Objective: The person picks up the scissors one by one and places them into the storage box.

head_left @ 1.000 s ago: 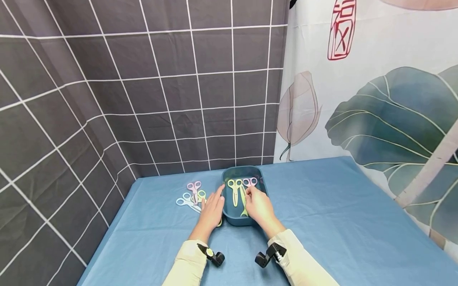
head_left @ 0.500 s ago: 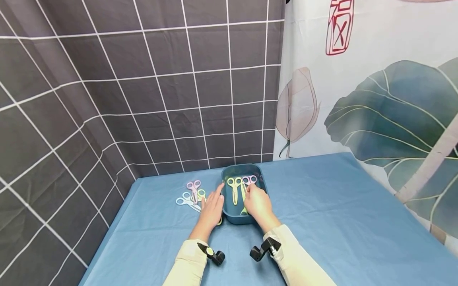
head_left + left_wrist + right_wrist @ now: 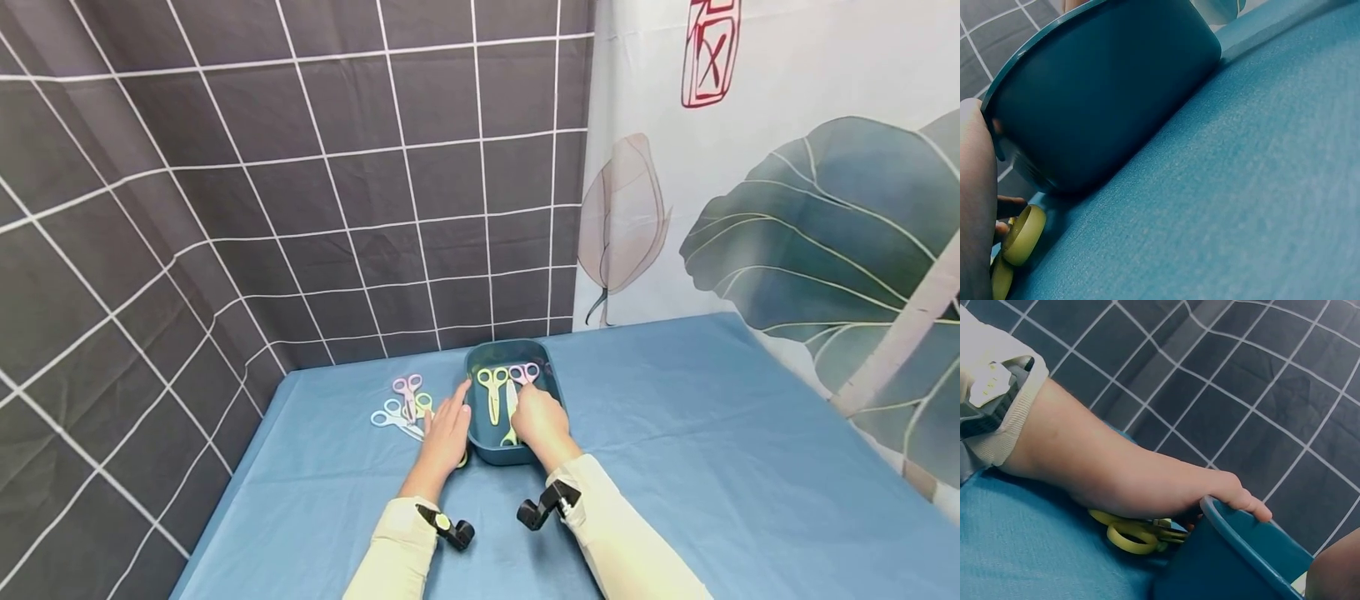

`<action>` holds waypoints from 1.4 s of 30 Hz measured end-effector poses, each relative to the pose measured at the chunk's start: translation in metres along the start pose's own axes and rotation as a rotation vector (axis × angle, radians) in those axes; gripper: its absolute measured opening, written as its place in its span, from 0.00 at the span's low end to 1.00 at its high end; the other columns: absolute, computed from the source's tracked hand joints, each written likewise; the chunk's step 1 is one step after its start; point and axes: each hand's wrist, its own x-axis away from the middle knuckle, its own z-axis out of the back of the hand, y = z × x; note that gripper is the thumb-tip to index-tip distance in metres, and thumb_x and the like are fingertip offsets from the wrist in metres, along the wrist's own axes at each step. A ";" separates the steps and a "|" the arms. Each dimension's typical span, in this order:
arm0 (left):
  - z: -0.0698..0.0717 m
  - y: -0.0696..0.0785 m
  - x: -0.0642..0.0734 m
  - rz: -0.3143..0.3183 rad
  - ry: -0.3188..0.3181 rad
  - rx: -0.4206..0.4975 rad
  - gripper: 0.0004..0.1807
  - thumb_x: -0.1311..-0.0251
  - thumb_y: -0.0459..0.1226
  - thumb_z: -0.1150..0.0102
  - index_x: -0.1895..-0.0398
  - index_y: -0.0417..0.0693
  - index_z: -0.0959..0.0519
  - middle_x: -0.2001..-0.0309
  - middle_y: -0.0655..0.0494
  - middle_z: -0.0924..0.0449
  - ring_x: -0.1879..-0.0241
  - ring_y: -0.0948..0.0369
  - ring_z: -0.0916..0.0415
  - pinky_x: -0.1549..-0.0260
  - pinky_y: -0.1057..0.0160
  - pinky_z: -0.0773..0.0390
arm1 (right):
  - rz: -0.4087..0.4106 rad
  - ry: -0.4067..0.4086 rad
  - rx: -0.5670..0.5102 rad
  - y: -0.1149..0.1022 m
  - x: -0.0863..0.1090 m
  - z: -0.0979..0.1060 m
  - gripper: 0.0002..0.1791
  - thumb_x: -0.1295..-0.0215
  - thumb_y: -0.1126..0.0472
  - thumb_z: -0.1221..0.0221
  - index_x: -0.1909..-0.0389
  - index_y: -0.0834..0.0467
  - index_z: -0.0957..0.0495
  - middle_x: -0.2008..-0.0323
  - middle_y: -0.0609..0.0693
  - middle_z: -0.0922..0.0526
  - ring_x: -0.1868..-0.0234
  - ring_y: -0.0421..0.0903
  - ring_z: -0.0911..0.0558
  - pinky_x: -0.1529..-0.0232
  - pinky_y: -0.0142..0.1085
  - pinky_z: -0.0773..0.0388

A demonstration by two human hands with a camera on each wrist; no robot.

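A dark teal basket holds yellow scissors, green-handled scissors and pink scissors side by side. My left hand rests along its left side, with a finger over the rim in the right wrist view. My right hand reaches into the basket, over the lower part of the pink scissors; its fingertips are hidden, so I cannot tell whether they pinch them. Yellow-handled scissors lie on the cloth beneath my left hand, outside the basket.
Left of the basket, pink scissors, white scissors and yellow-green scissors overlap in a loose pile on the blue tablecloth. A dark grid-patterned curtain hangs behind the table.
My right hand has moved slightly forward and deeper into the basket, and its fingertips are now hidden. My left hand stays at the basket's side. The head view has shifted slightly.
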 end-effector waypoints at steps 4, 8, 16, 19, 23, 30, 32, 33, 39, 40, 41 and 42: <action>0.001 0.001 -0.001 -0.001 0.003 -0.001 0.27 0.19 0.46 0.69 0.21 0.58 0.41 0.25 0.47 0.37 0.26 0.39 0.44 0.28 0.32 0.65 | -0.034 -0.045 0.026 -0.002 -0.005 0.001 0.09 0.38 0.64 0.40 0.58 0.62 0.18 0.59 0.60 0.14 0.61 0.56 0.15 0.64 0.53 0.19; 0.002 0.002 0.000 0.008 -0.003 0.009 0.26 0.19 0.45 0.68 0.21 0.58 0.41 0.25 0.47 0.37 0.25 0.39 0.45 0.28 0.33 0.66 | -0.055 -0.059 0.040 -0.001 -0.008 0.001 0.09 0.38 0.63 0.39 0.58 0.61 0.18 0.59 0.60 0.14 0.61 0.56 0.15 0.64 0.53 0.19; 0.002 0.002 0.001 0.020 -0.006 0.000 0.26 0.19 0.44 0.67 0.21 0.58 0.41 0.25 0.47 0.37 0.25 0.39 0.45 0.28 0.32 0.65 | -0.072 -0.078 0.053 -0.003 -0.011 0.001 0.08 0.38 0.63 0.38 0.60 0.61 0.18 0.59 0.60 0.14 0.63 0.55 0.16 0.66 0.52 0.19; 0.003 0.003 0.002 0.029 -0.009 -0.001 0.26 0.19 0.44 0.66 0.21 0.58 0.41 0.25 0.47 0.38 0.25 0.40 0.46 0.28 0.33 0.65 | -0.084 -0.099 0.060 -0.004 -0.013 0.001 0.06 0.38 0.64 0.38 0.63 0.60 0.17 0.59 0.59 0.14 0.65 0.53 0.17 0.66 0.52 0.19; 0.003 0.003 0.002 0.023 -0.003 0.000 0.26 0.19 0.44 0.65 0.22 0.57 0.40 0.25 0.46 0.36 0.26 0.39 0.44 0.28 0.33 0.65 | -0.115 -0.140 0.065 -0.004 -0.015 0.001 0.04 0.37 0.63 0.39 0.64 0.59 0.17 0.58 0.58 0.15 0.65 0.52 0.19 0.65 0.51 0.19; 0.002 0.002 0.003 0.006 0.000 -0.008 0.26 0.19 0.45 0.66 0.22 0.57 0.40 0.26 0.45 0.36 0.26 0.39 0.43 0.28 0.32 0.63 | -0.133 -0.165 0.068 -0.004 -0.019 -0.002 0.04 0.37 0.62 0.39 0.65 0.58 0.18 0.57 0.58 0.15 0.65 0.52 0.20 0.66 0.50 0.20; 0.003 0.002 0.003 0.005 -0.001 -0.009 0.26 0.19 0.45 0.66 0.21 0.58 0.40 0.26 0.46 0.35 0.26 0.40 0.43 0.28 0.32 0.63 | -0.136 -0.169 0.069 -0.004 -0.020 -0.003 0.04 0.37 0.62 0.39 0.65 0.58 0.18 0.57 0.58 0.15 0.65 0.52 0.20 0.66 0.49 0.20; 0.003 0.003 0.003 0.006 0.000 -0.008 0.26 0.19 0.45 0.66 0.21 0.58 0.40 0.26 0.46 0.35 0.26 0.40 0.43 0.28 0.33 0.64 | -0.138 -0.170 0.068 -0.004 -0.020 -0.003 0.04 0.37 0.62 0.39 0.65 0.58 0.18 0.57 0.58 0.15 0.65 0.52 0.20 0.66 0.49 0.20; 0.003 0.003 0.003 0.003 0.009 -0.003 0.26 0.19 0.45 0.65 0.22 0.58 0.40 0.27 0.45 0.34 0.26 0.40 0.43 0.28 0.33 0.63 | -0.148 -0.199 0.081 -0.004 -0.025 -0.009 0.07 0.35 0.62 0.41 0.60 0.59 0.17 0.56 0.59 0.15 0.65 0.53 0.20 0.66 0.49 0.20; 0.003 0.003 0.003 0.003 0.009 -0.003 0.26 0.19 0.45 0.66 0.22 0.58 0.39 0.27 0.45 0.34 0.26 0.40 0.42 0.28 0.33 0.63 | -0.148 -0.205 0.085 -0.004 -0.025 -0.010 0.07 0.35 0.63 0.41 0.60 0.59 0.17 0.57 0.59 0.15 0.65 0.53 0.20 0.67 0.49 0.20; 0.003 0.002 0.003 0.004 0.009 -0.002 0.26 0.19 0.45 0.66 0.22 0.58 0.39 0.27 0.45 0.34 0.26 0.40 0.42 0.28 0.33 0.63 | -0.149 -0.208 0.089 -0.004 -0.026 -0.011 0.07 0.35 0.63 0.41 0.60 0.59 0.17 0.57 0.59 0.15 0.65 0.53 0.20 0.67 0.49 0.20; 0.003 0.002 0.003 0.005 0.009 0.000 0.26 0.19 0.45 0.65 0.22 0.58 0.39 0.27 0.45 0.34 0.26 0.40 0.42 0.28 0.33 0.63 | -0.148 -0.211 0.093 -0.004 -0.027 -0.012 0.06 0.35 0.63 0.41 0.61 0.59 0.17 0.58 0.59 0.16 0.66 0.53 0.20 0.67 0.48 0.20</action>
